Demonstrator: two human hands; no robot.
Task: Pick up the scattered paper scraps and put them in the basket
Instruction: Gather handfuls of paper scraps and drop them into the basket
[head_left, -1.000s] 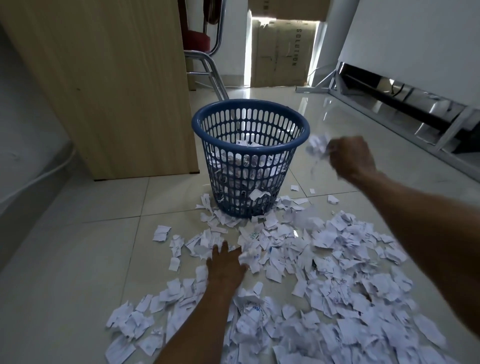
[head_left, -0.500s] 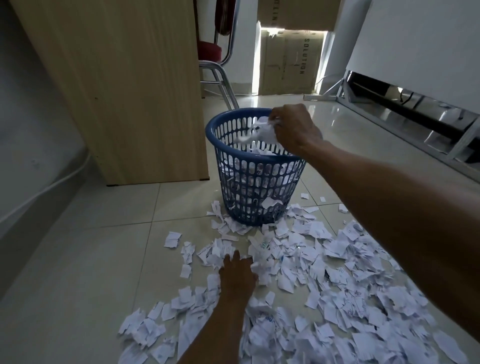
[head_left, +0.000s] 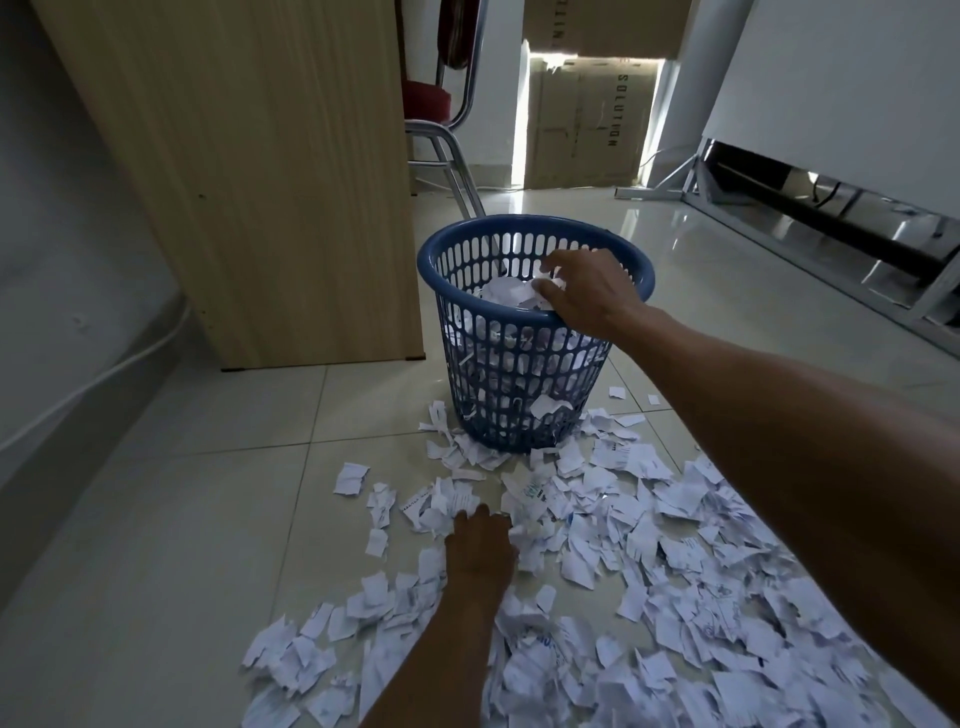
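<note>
A blue slotted plastic basket (head_left: 524, 395) stands on the tiled floor, partly filled with white paper scraps (head_left: 501, 291). My right hand (head_left: 589, 293) is over the basket's near right rim with its fingers spread apart, and a few scraps sit loose at its fingertips just inside the basket. My left hand (head_left: 480, 548) rests palm down on the floor, fingers straight, touching the scattered scraps (head_left: 649, 561). These scraps cover the floor from the basket's foot toward me and to the right.
A wooden cabinet side (head_left: 249, 176) stands left of the basket. Behind the basket are a metal chair leg (head_left: 457, 171) and a cardboard box (head_left: 587, 119). A white board on a metal frame (head_left: 831, 218) runs along the right. Bare tiles lie to the left.
My right hand carried a handful of scraps from the right of the basket to over it, then lowered and spread its fingers inside the rim. My left hand stayed on the floor scraps.
</note>
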